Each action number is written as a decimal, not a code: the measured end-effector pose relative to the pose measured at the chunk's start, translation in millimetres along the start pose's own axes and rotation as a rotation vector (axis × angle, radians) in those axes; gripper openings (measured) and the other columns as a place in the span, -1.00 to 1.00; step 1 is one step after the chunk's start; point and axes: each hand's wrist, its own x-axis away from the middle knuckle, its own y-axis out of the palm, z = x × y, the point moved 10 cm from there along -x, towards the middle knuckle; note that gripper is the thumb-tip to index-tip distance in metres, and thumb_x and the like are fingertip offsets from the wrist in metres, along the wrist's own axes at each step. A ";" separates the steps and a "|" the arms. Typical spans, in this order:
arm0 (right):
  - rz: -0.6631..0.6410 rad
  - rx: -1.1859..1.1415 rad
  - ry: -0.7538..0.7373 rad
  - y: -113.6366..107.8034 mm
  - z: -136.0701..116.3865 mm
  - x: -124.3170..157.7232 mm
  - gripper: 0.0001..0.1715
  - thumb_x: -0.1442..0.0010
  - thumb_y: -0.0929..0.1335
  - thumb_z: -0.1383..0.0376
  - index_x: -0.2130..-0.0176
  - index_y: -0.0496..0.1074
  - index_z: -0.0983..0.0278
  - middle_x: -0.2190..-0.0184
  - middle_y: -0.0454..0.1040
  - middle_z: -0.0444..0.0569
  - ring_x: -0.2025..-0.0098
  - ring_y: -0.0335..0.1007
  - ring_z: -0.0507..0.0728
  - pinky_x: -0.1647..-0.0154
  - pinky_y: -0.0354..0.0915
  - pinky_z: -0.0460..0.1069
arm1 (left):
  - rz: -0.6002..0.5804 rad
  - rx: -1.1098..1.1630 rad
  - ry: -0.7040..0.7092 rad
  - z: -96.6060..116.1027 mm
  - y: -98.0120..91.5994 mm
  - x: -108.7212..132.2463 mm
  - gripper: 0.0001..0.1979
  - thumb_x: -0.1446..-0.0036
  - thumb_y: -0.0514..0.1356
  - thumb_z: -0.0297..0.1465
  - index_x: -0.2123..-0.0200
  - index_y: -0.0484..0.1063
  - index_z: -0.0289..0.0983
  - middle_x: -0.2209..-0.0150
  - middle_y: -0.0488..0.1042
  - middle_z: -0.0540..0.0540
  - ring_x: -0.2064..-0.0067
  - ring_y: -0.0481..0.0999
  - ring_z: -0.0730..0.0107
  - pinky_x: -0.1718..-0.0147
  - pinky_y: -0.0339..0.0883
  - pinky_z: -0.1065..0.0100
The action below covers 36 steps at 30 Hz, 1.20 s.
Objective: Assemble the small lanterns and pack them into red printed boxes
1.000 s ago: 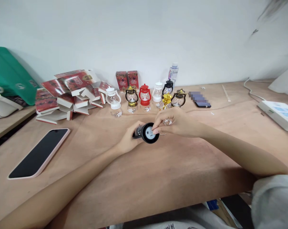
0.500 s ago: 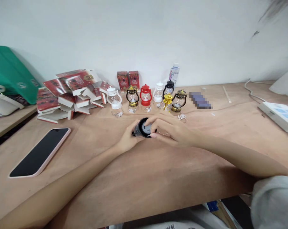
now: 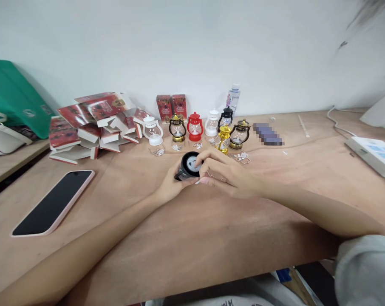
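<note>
A black lantern [image 3: 185, 170] is tipped so its round base with a grey disc faces up. My left hand [image 3: 171, 183] is wrapped round its side. At the right edge of the base, the index finger of my right hand [image 3: 226, 173] touches the disc. Between the thumb and fingers of my right hand there is a small white piece [image 3: 198, 182], with a thin string by the fingers. Beyond my hands stand a red lantern [image 3: 195, 129], a gold lantern [image 3: 223, 138] and several white, black and bronze ones.
Opened red boxes [image 3: 97, 123] are piled at the back left, near a phone [image 3: 54, 204]. Two upright red boxes [image 3: 171, 108] and a bottle [image 3: 233, 98] stand by the wall. A white power strip [image 3: 374, 155] lies at the right.
The black lantern has shifted slightly left and up in my left hand, and its base shows more fully. A small white piece now shows by my right thumb.
</note>
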 end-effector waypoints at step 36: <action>0.186 0.112 -0.095 11.0 -2.0 10.4 -0.90 -0.26 0.22 0.42 0.29 0.30 0.28 0.19 0.30 0.06 0.15 0.32 0.06 0.16 0.34 0.00 | -0.040 -0.054 0.037 0.4 6.9 -0.9 -0.73 0.01 0.28 -0.33 0.20 0.36 -0.22 0.19 0.48 -0.03 0.12 0.47 0.27 0.18 0.42 0.31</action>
